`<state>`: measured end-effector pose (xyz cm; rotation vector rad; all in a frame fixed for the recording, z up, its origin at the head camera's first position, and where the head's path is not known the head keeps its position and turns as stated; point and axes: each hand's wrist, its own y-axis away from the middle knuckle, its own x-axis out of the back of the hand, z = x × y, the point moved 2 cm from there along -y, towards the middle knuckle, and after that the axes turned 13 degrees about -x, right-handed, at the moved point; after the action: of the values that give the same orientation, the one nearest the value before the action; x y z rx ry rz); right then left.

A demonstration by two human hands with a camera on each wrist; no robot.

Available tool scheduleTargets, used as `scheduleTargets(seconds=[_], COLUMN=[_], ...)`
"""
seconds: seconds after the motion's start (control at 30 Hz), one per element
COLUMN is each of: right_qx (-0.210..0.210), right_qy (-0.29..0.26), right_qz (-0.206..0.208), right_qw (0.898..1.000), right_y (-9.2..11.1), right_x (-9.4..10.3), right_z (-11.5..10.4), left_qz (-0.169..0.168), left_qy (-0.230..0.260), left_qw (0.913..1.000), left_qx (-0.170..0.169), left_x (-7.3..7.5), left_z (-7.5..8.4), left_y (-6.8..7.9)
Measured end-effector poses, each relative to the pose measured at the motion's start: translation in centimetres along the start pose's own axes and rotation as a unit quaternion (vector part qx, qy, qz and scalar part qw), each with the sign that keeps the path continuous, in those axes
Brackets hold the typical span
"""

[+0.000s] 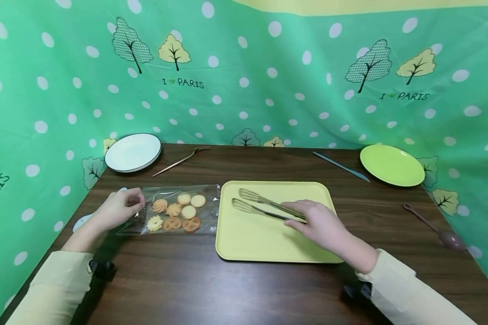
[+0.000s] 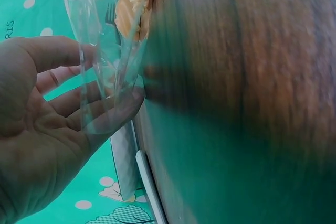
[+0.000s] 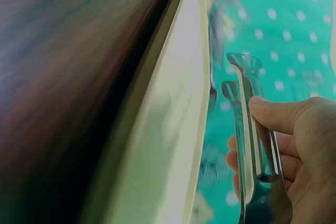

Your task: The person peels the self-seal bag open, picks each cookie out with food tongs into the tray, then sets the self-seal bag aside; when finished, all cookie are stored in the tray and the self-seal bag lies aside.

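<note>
My left hand (image 1: 118, 210) holds the left end of a clear plastic bag (image 1: 212, 221), its fingertips at the loose film. Several cookies (image 1: 189, 212) lie inside the bag: round, swirled and pretzel-shaped ones. In the left wrist view, thin film (image 2: 105, 114) crosses the fingers of that hand. My right hand (image 1: 319, 223) grips gold metal tongs (image 1: 250, 195) over a yellow tray (image 1: 248, 246). The two arms of the tongs stand a little apart, pointing left toward the bag, with nothing between their slotted tips. In the right wrist view the thumb presses on one arm of the tongs (image 3: 247, 98).
At the back left are a white plate (image 1: 133, 152) and a rose-gold fork (image 1: 179, 161). A blue knife (image 1: 341, 167) and a green plate (image 1: 392, 165) lie at the back right. Near the right edge sits a brown spoon (image 1: 451, 240). Something pale blue (image 1: 80, 222) shows behind the left wrist.
</note>
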<state>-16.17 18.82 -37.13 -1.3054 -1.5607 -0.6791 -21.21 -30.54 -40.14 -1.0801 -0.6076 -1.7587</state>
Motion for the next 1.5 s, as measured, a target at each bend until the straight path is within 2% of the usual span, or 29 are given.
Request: scheduleTargets(seconds=[0.13,0.3,0.63,0.97,1.27,1.5], right_qx=[0.031,0.046,0.037,0.041,0.048,0.051], right_qy=[0.015,0.030,0.072,0.095,0.101,0.097], right_qz=[-0.008,-0.026,-0.043,-0.045,-0.026,-0.017], right_qw=[0.999,0.998,0.996,0.994,0.993,0.994], right_y=[-2.1,-4.4,-7.1,-7.4,-7.3,-6.8], right_x=[-1.5,-3.4,-5.4,-6.0,-6.2,-5.4], right_z=[-2.1,-3.9,-6.8,-8.3,-8.4,-8.2], left_qz=[-0.004,-0.010,-0.011,-0.003,0.002,-0.004], left_qy=[0.002,-0.001,-0.012,-0.007,0.001,0.004], left_qw=[1.0000,0.9999,0.9999,0.9999,1.0000,1.0000], left_qx=[-0.002,-0.001,-0.003,-0.007,-0.006,0.002], left_x=[-0.2,-0.3,-0.1,0.1,0.0,0.1], left_z=[0.2,0.4,0.5,1.0,0.6,0.4], left_y=[-0.4,-0.5,-0.8,-0.5,-0.3,-0.3])
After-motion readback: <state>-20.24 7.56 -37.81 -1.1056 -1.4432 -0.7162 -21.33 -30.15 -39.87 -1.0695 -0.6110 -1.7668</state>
